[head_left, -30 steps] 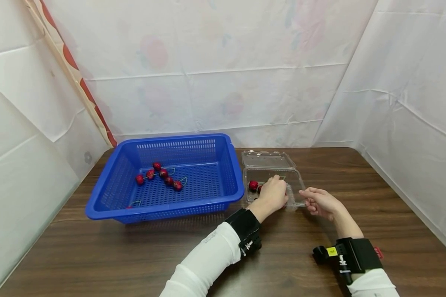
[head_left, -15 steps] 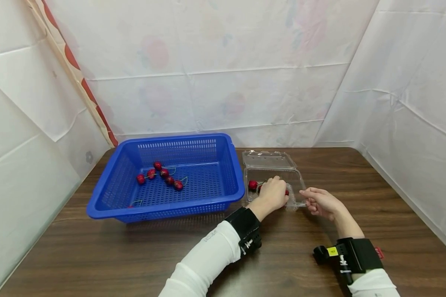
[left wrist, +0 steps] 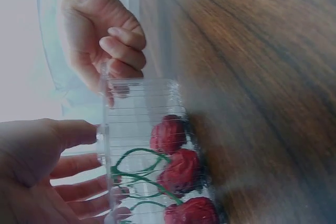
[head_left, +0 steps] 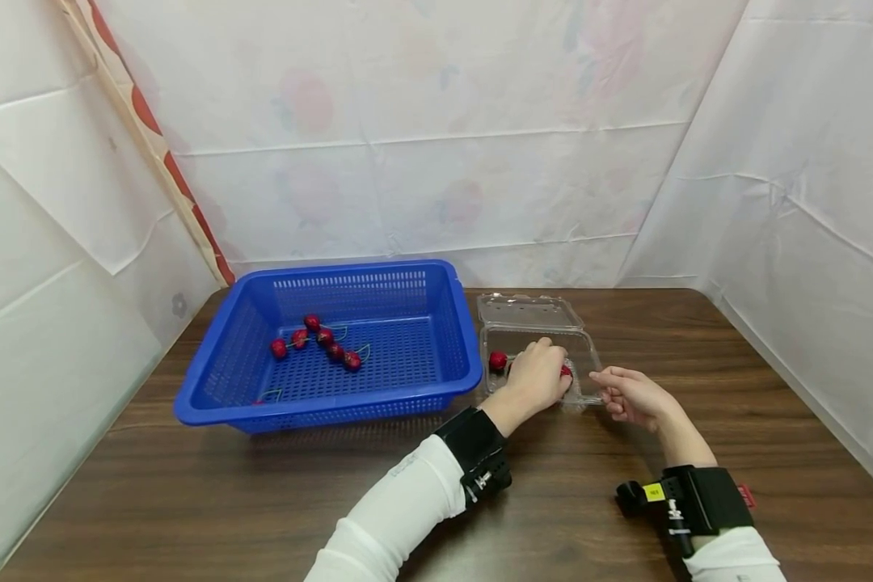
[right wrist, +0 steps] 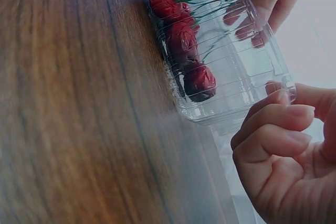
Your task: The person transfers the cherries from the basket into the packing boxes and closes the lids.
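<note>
A clear plastic clamshell box [head_left: 592, 356] lies with its lid folded back, on the right half of the table. Inside, a red cherry [head_left: 498, 360] sits at the left and another cherry [head_left: 566, 371] shows beside my left hand [head_left: 529, 378]. That hand reaches over the near rim with its fingers extended down into the box, the thumb close to the rim in the left wrist view. Green stems [left wrist: 139, 169] rise from the cherries near its fingertips. My right hand [head_left: 636, 396] pinches the box's near right corner between thumb and index finger, its other fingers curled.
Left of the box stands a blue perforated basket [head_left: 320, 408] with several cherries [head_left: 325, 337] on its floor. Both rest on a brown wooden table [head_left: 276, 501]. White sheeting [head_left: 422, 145] closes in the back and sides.
A cherry on the right of my left hand has come more into sight inside the box. The left hand has shifted only slightly; the right hand keeps its pinch on the corner.
</note>
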Motion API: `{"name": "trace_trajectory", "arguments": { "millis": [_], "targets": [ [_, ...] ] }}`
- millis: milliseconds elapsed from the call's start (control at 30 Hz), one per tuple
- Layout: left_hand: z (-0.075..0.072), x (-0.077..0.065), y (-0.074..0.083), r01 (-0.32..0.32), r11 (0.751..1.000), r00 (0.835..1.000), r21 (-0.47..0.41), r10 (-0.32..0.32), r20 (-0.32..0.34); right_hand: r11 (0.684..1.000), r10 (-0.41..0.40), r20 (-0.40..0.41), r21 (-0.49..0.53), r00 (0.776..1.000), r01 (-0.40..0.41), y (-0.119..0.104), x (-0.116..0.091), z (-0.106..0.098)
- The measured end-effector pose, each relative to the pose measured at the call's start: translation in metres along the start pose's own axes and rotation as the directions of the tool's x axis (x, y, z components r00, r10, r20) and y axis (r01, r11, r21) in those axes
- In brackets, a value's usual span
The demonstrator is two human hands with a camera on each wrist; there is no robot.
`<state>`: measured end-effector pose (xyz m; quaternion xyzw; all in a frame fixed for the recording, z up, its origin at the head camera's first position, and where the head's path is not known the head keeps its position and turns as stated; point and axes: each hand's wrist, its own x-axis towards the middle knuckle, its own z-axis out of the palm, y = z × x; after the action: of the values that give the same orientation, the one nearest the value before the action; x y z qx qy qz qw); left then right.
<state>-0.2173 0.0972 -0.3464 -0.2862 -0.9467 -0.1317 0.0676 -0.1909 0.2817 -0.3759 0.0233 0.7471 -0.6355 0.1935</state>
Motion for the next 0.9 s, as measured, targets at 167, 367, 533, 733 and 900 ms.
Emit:
{"name": "trace_trajectory", "arguments": {
  "millis": [167,367,533,733,900],
  "targets": [
    [-0.01,-0.004,0.001,0.02,0.999,0.999,-0.033,-0.021,-0.041,1.0,-0.001,0.005,0.008,1.0,0.001,0.001,0.001,0.0],
    [-0.021,-0.011,-0.001,0.038,0.996,0.996,-0.076,-0.044,-0.079,1.0,-0.001,0.009,0.005,1.0,0.001,0.001,0.0,0.0],
    [-0.03,-0.017,-0.003,0.032,0.992,0.993,-0.123,-0.046,-0.112,1.0,-0.001,0.009,0.009,1.0,0.001,0.0,-0.001,0.0],
    [-0.043,-0.027,-0.012,0.006,0.982,0.988,-0.189,-0.035,-0.153,1.0,-0.003,0.01,0.011,1.0,0.002,-0.001,-0.002,0.0],
    [-0.055,-0.037,-0.022,-0.004,0.973,0.983,-0.23,-0.039,-0.181,1.0,-0.008,0.013,0.008,1.0,0.008,-0.002,-0.002,0.001]
  ]
}}
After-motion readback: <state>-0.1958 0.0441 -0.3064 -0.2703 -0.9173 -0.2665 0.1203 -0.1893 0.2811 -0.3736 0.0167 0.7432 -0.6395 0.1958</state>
